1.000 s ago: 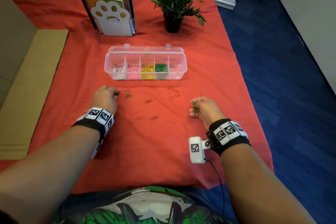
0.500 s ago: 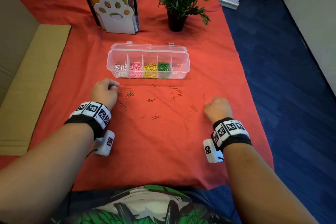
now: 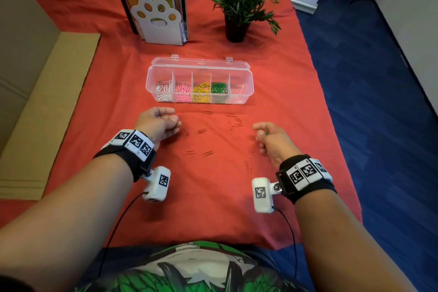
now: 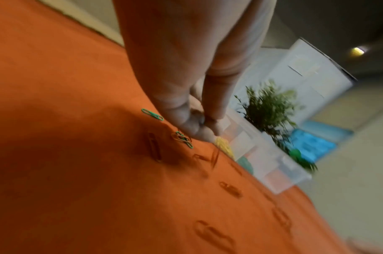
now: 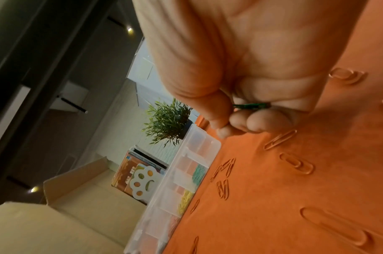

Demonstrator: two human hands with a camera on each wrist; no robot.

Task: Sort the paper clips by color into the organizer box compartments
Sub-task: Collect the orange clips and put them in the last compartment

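The clear organizer box (image 3: pixel 246 93) stands open mid-table, with white, pink, yellow and green clips in separate compartments; its right end compartment is nearly bare. My right hand (image 3: pixel 262 131) hovers right of the loose clips and pinches a green paper clip (image 5: pixel 251 105) between thumb and curled fingers. My left hand (image 3: pixel 174 121) sits in front of the box's left end, fingers curled against the thumb, with nothing visible between them. Two green clips (image 4: pixel 152 114) lie on the cloth beside its knuckles, one tangled with an orange clip. Several orange clips (image 3: pixel 233 123) are scattered between the hands.
An orange-red cloth (image 3: pixel 213 208) covers the table. A potted plant (image 3: pixel 239 0) and a paw-shaped bookend with books (image 3: pixel 158 19) stand behind the box. A cardboard box (image 3: pixel 47 102) sits along the left edge; blue floor (image 3: pixel 367 78) lies past the right edge.
My right hand went right with its knuckles up, then turned so the green clip shows in its fingers. My left hand shifted slightly right over the green clips.
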